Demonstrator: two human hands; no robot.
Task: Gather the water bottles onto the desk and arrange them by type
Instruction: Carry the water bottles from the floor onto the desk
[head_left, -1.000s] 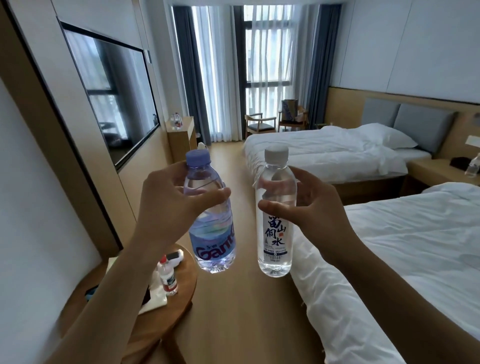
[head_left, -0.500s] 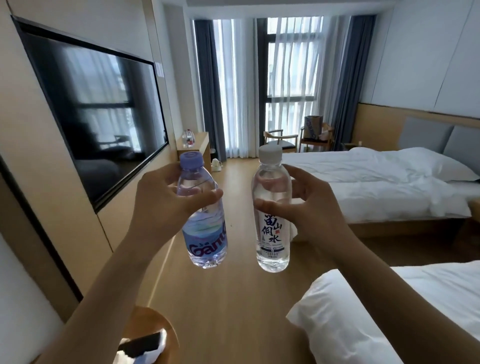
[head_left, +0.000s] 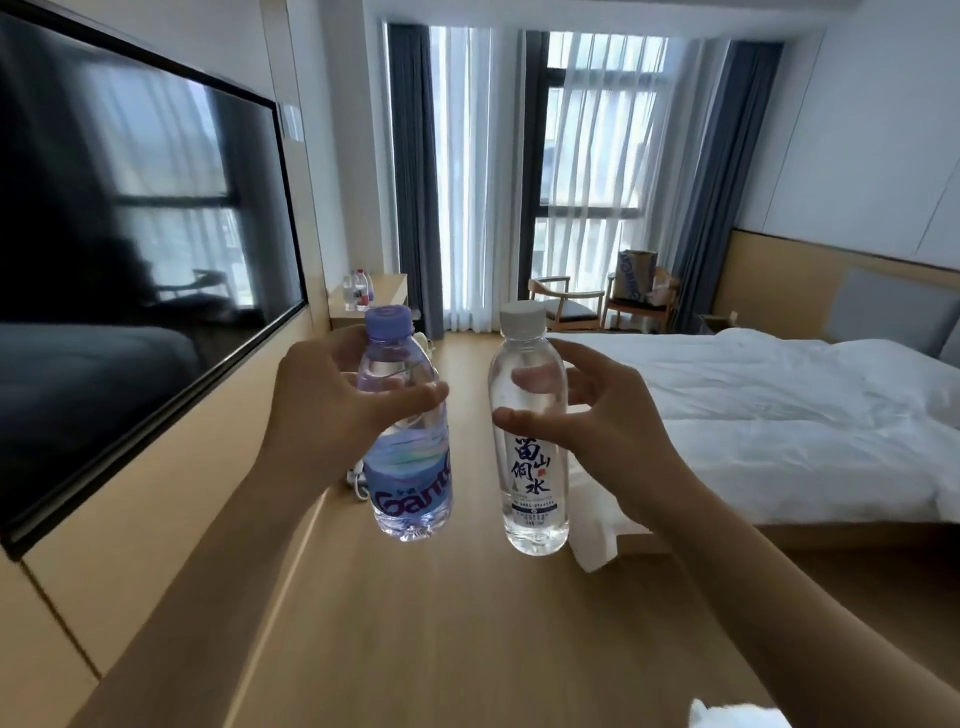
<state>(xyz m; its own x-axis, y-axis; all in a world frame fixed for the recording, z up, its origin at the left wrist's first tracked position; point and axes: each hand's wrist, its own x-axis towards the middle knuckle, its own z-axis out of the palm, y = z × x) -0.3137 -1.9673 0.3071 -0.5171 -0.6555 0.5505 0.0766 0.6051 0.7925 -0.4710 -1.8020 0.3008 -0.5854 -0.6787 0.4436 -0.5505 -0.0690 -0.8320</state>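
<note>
Left hand: grip closed round the upper body of the blue-capped bottle, thumb across its front, fingers behind.
Blue-capped bottle: upright, held in the air at 11 o'clock of frame centre; blue label, water inside.
Right hand: grip closed round the upper body of the white-capped bottle, thumb in front, fingers seen through the clear plastic.
White-capped bottle: upright, held in the air at 1 o'clock of frame centre; white label with dark characters. The 2 bottles are side by side, apart.
Counter: far end of the left wall, 12 o'clock beyond the blue cap; small bottles stand on it, count unclear.
Television: on the wall at 9 o'clock.
Bed: white bedding, at 3 o'clock.
Chairs: 2, by the window at 1 o'clock.
</note>
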